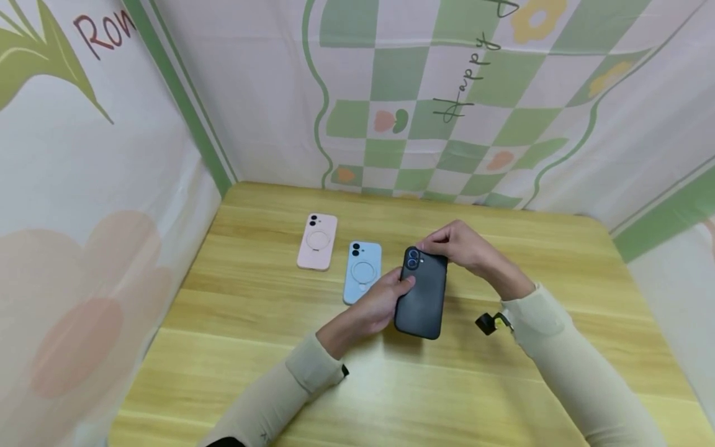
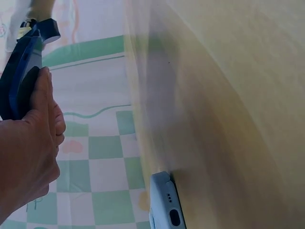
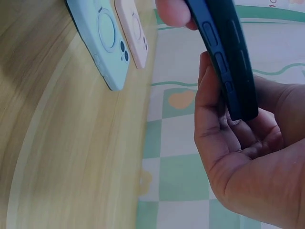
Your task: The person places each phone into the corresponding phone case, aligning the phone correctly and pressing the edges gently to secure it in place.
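A black-backed phone (image 1: 421,304), its two camera lenses at the upper left, is held tilted above the table. My left hand (image 1: 385,298) grips its left side, thumb on the back and fingers underneath. At the top edge, my right hand (image 1: 460,245) pinches the phone by the camera end. From the right wrist, the phone's side (image 3: 221,62) shows a bluish strip with buttons alongside a darker band. Just left of my left hand lies a light blue phone case (image 1: 363,254) with a ring on its back, partly covered by that hand.
A pink phone case (image 1: 318,254) with a similar ring lies farther left on the wooden table (image 1: 251,310). Printed curtains (image 1: 268,93) hang behind the table and at both sides. A small black device (image 1: 486,323) sticks out from the right sleeve.
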A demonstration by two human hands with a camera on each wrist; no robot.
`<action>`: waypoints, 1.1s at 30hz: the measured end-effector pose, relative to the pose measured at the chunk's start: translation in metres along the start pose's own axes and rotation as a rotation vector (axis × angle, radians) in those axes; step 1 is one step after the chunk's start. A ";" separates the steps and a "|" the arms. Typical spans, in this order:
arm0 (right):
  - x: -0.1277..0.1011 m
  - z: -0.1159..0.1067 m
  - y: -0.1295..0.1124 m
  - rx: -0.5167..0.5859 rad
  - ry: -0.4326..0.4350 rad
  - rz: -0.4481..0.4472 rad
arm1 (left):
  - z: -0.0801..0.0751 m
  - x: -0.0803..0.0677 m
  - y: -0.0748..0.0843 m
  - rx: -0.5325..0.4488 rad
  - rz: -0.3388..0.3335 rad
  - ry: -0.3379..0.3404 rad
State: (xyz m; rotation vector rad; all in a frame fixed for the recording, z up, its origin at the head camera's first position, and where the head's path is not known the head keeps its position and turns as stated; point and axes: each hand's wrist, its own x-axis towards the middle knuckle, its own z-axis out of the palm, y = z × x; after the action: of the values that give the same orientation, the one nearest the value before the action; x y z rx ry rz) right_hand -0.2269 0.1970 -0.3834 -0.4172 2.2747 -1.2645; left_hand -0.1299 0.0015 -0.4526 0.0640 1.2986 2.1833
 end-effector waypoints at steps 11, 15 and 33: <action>-0.005 -0.003 0.004 0.076 0.015 0.075 | -0.002 0.000 0.003 0.028 0.045 0.025; -0.007 -0.004 0.009 0.131 0.002 0.080 | -0.004 -0.001 0.004 0.035 0.040 0.041; -0.014 -0.002 0.020 0.296 0.049 0.093 | -0.002 -0.001 0.004 0.041 0.025 0.031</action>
State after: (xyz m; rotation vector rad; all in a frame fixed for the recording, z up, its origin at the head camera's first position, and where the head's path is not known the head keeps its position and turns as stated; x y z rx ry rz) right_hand -0.2170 0.2159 -0.3959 -0.1741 2.0743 -1.5458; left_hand -0.1317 -0.0014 -0.4500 0.0638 1.3669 2.1866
